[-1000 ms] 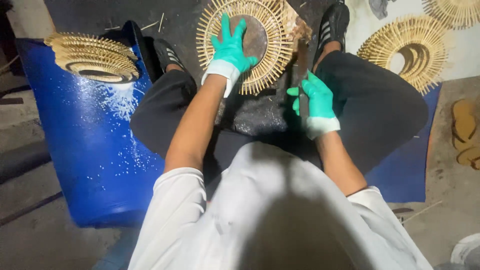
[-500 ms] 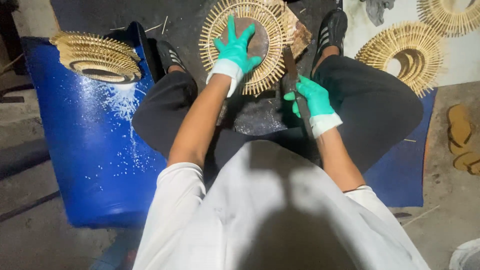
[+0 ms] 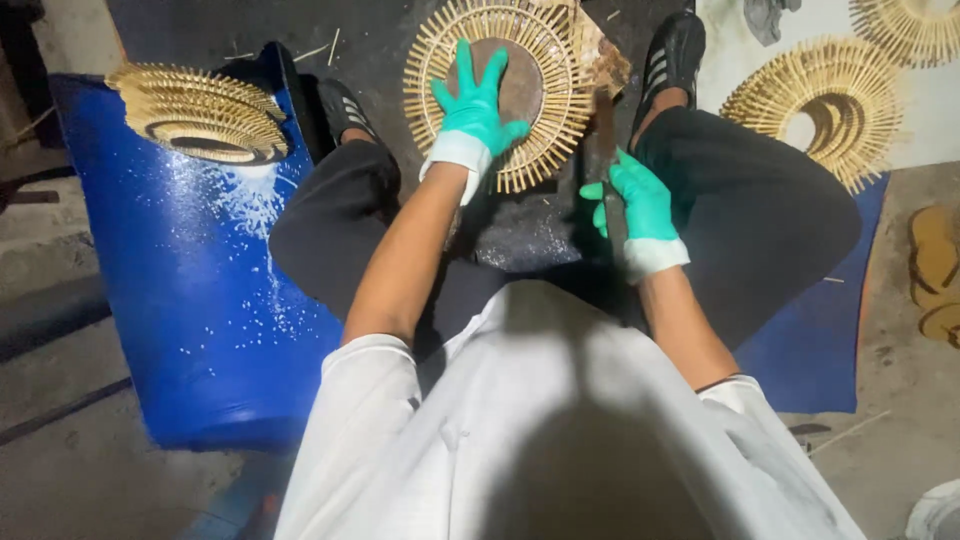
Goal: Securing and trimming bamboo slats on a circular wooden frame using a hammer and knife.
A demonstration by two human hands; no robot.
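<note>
I sit with my knees apart over a round sunburst frame (image 3: 560, 75) of thin bamboo sticks with a dark disc at its centre. My left hand (image 3: 475, 105), in a green glove, presses flat on the frame with fingers spread. My right hand (image 3: 635, 205), also gloved green, grips the handle of a long dark blade (image 3: 603, 135) that points up toward the frame's right edge. A rough wooden block (image 3: 608, 60) lies under that edge.
A stack of finished sunburst frames (image 3: 200, 112) rests on a blue barrel (image 3: 190, 300) at my left. More frames (image 3: 820, 110) lie on a white sheet at the right. Sandals (image 3: 935, 270) sit at the far right. My black shoes (image 3: 675, 50) flank the work.
My right hand with the blade has shifted slightly up and toward the frame's right edge. My left hand stays pressed on the frame.
</note>
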